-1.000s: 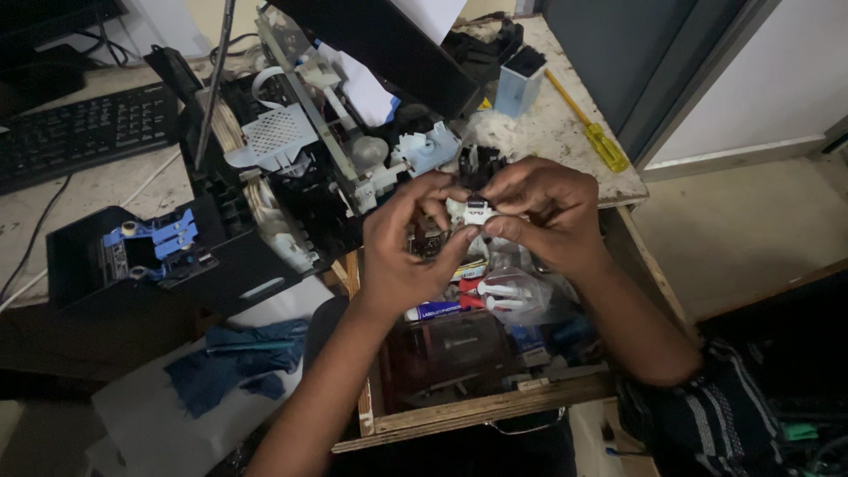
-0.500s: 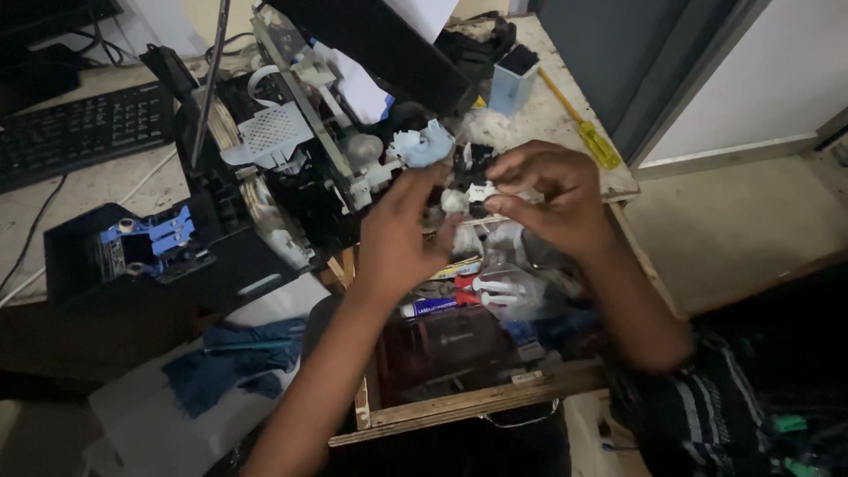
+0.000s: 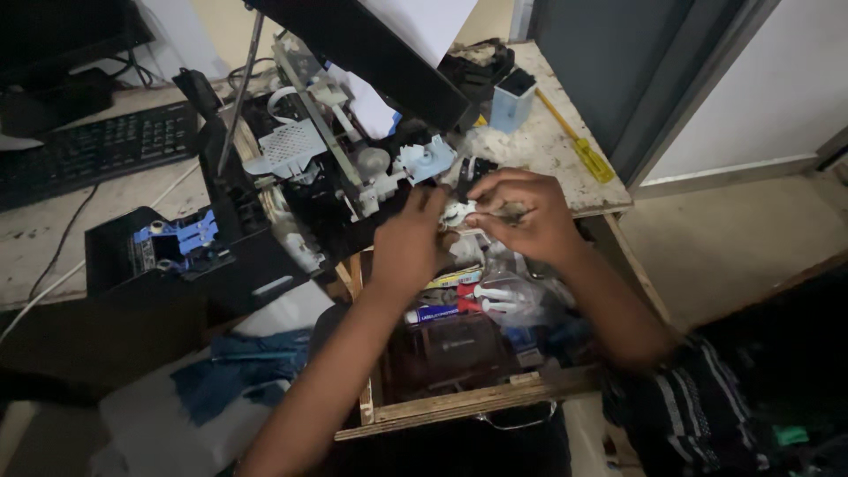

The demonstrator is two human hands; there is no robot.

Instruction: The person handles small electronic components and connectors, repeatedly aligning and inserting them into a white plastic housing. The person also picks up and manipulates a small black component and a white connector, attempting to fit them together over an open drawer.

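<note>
Both forearms reach forward; the left hand [image 3: 408,243] and right hand [image 3: 521,216] meet, fingers curled and pinching together.

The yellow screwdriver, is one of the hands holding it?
No, the yellow screwdriver lies alone on the desk, away from both hands.

blue-white labelled tube [image 3: 439,312] | open drawer [image 3: 459,408] | lying flat

Two hands [image 3: 408,243] [image 3: 521,216], one small white part [image 3: 456,215], one keyboard [image 3: 93,150], one yellow screwdriver [image 3: 579,141], one open drawer [image 3: 459,408], one desk [image 3: 552,155].
</note>
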